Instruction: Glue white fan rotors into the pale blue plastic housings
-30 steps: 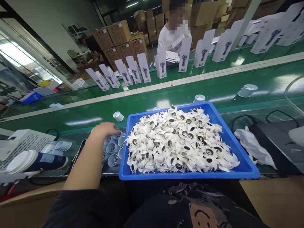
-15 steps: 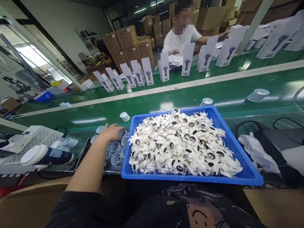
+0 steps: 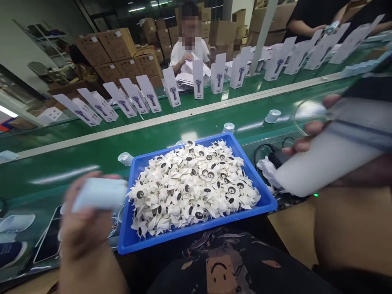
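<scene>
Head view: single forward and downward view; both hands appear in the foreground, blurred.
Left hand: the left hand (image 3: 76, 224) is curled around one light-blue cup (image 3: 99, 194), gripping it; the cup lies on its side in the grasp, left of the tray.
Right hand: the right hand (image 3: 315, 128) is wrapped around a white cylindrical body (image 3: 330, 161) with a dark upper end; fingers show along its far side. The unit is tilted, lower end toward the tray; its exact type cannot be told.
Blue tray: the blue tray (image 3: 127, 240) sits between the two hands, in front of the wearer's printed dark shirt (image 3: 260, 271).
Impellers: white bladed impellers (image 3: 196, 183) with dark hubs fill the tray in a heap.
Cup cluster: further cups (image 3: 114, 227) stand just left of the tray, mostly hidden by the left hand.
Dark slab: a flat dark slab (image 3: 49, 241) lies beside that cluster.
Green belt: the green belt (image 3: 70, 153) runs beyond the tray and carries scattered cups, one (image 3: 125, 159) near the tray's far left corner.
Printed boxes: white printed boxes (image 3: 198, 83) stand in a row along the far side.
Co-worker: a person in a white shirt (image 3: 176, 53) handles white cartons behind the row.
</scene>
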`<state>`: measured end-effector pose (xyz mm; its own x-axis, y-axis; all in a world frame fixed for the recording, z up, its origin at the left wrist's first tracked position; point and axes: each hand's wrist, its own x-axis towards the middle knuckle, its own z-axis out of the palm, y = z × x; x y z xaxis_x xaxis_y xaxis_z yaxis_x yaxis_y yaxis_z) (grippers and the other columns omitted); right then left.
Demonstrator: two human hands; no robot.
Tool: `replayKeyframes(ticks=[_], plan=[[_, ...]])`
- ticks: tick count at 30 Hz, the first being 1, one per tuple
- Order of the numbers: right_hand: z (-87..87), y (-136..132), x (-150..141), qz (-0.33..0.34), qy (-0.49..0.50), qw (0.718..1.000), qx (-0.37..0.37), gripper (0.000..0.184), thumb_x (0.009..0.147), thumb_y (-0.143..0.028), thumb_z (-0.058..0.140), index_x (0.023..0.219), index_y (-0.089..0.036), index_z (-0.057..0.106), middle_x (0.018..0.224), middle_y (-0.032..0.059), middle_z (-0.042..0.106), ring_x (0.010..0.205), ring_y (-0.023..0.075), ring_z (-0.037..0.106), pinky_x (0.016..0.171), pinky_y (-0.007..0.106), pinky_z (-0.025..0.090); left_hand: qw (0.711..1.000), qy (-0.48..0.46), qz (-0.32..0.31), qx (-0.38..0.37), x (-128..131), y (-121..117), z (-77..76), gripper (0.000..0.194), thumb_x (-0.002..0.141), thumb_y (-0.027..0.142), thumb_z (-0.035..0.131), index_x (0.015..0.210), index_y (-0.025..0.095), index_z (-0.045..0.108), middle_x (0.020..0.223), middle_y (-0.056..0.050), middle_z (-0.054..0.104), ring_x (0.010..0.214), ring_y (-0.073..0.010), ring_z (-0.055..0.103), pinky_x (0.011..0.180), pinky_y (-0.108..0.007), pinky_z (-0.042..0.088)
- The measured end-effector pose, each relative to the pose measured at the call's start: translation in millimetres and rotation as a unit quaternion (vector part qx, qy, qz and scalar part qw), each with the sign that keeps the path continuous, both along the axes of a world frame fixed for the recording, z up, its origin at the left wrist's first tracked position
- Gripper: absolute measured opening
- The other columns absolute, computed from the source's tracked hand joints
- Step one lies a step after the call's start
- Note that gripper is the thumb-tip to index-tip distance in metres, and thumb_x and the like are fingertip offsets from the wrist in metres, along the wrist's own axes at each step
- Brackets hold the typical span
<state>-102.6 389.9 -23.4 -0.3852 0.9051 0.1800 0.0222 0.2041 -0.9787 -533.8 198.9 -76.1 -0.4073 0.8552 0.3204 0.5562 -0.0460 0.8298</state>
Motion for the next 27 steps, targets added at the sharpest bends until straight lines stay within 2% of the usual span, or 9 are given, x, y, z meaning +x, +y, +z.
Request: replayKeyframes(ticks=[2, 4, 6, 9, 13, 17, 22, 25, 27], plan=[[13.3, -3, -25, 0.122, 0.151, 0.979, -0.063, 0.065, 0.057, -0.069, 0.083, 0.115, -0.045, 0.065, 0.087, -0.0132, 0.062, 0.079, 0.0111, 0.065, 0.080, 0.029, 0.054, 0.991, -0.107, -0.086, 0.005, 40, 13, -8.9, 0.058, 0.068, 0.078, 0.072, 0.112, 0.041, 0.067, 0.099, 0.000, 0.076, 0.079, -0.0274, 0.072, 0.064, -0.047, 0.062], [26.9, -10, -54, 0.182, 0.244, 0.948, -0.088, 0.067, 0.055, -0.058, 0.091, 0.110, -0.035, 0.063, 0.082, -0.0122, 0.061, 0.078, 0.0119, 0.065, 0.077, 0.025, 0.055, 0.985, -0.040, -0.168, -0.009, 81, 27, -11.9, 0.044, 0.074, 0.049, 0.077, 0.112, 0.031, 0.067, 0.108, -0.004, 0.076, 0.096, -0.0286, 0.073, 0.081, -0.047, 0.063], [38.3, -21, -81, 0.183, 0.274, 0.941, -0.078, 0.066, 0.063, -0.054, 0.091, 0.112, -0.029, 0.055, 0.084, -0.0095, 0.063, 0.080, 0.0153, 0.067, 0.077, 0.027, 0.057, 0.977, 0.061, -0.203, 0.012, 114, 39, -9.3, 0.046, 0.074, 0.027, 0.070, 0.119, 0.028, 0.063, 0.118, -0.006, 0.073, 0.110, -0.0274, 0.070, 0.094, -0.046, 0.059], [45.7, -38, -108, 0.157, 0.256, 0.952, -0.055, 0.064, 0.079, -0.066, 0.079, 0.119, -0.028, 0.048, 0.085, -0.0063, 0.063, 0.077, 0.0170, 0.069, 0.078, 0.029, 0.060, 0.964, 0.138, -0.223, 0.049, 143, 48, -1.0, 0.057, 0.073, 0.024, 0.073, 0.127, 0.025, 0.057, 0.118, -0.006, 0.071, 0.105, -0.0242, 0.070, 0.089, -0.039, 0.059], [40.5, -52, -119, 0.120, 0.277, 0.952, -0.048, 0.073, 0.081, -0.080, 0.070, 0.127, -0.030, 0.044, 0.084, -0.0031, 0.065, 0.072, 0.0206, 0.070, 0.071, 0.032, 0.061, 0.955, 0.130, -0.260, 0.065, 156, 52, 6.9, 0.040, 0.076, 0.035, 0.083, 0.109, 0.022, 0.063, 0.101, -0.003, 0.074, 0.086, -0.0194, 0.069, 0.075, -0.032, 0.056], [34.1, -53, -118, 0.098, 0.275, 0.956, -0.031, 0.064, 0.080, -0.078, 0.074, 0.114, -0.027, 0.055, 0.076, -0.0029, 0.066, 0.067, 0.0225, 0.070, 0.063, 0.034, 0.062, 0.955, 0.111, -0.260, 0.088, 164, 55, 8.2, 0.022, 0.076, 0.027, 0.079, 0.089, 0.021, 0.062, 0.085, 0.000, 0.070, 0.075, -0.0157, 0.064, 0.068, -0.028, 0.052], [27.6, -53, -122, 0.060, 0.335, 0.940, -0.008, 0.054, 0.084, -0.078, 0.070, 0.110, -0.031, 0.060, 0.074, -0.0025, 0.066, 0.063, 0.0220, 0.068, 0.059, 0.035, 0.062, 0.960, 0.104, -0.244, 0.093, 170, 55, 6.9, 0.022, 0.075, 0.023, 0.077, 0.088, 0.020, 0.060, 0.082, 0.001, 0.068, 0.074, -0.0145, 0.063, 0.065, -0.025, 0.050], [26.8, -52, -124, 0.067, 0.325, 0.943, -0.019, 0.061, 0.081, -0.081, 0.070, 0.112, -0.030, 0.060, 0.077, -0.0008, 0.067, 0.066, 0.0237, 0.069, 0.059, 0.036, 0.062, 0.963, 0.113, -0.230, 0.087, 173, 55, 9.1, 0.023, 0.074, 0.023, 0.078, 0.088, 0.021, 0.060, 0.081, 0.002, 0.066, 0.072, -0.0152, 0.063, 0.065, -0.026, 0.051], [27.6, -48, -122, 0.077, 0.318, 0.945, -0.013, 0.064, 0.077, -0.080, 0.075, 0.113, -0.029, 0.060, 0.079, -0.0011, 0.067, 0.067, 0.0244, 0.069, 0.059, 0.037, 0.061, 0.965, 0.114, -0.230, 0.049, 173, 53, 10.4, 0.031, 0.073, 0.023, 0.082, 0.097, 0.022, 0.062, 0.089, 0.001, 0.070, 0.079, -0.0178, 0.067, 0.069, -0.028, 0.054]])
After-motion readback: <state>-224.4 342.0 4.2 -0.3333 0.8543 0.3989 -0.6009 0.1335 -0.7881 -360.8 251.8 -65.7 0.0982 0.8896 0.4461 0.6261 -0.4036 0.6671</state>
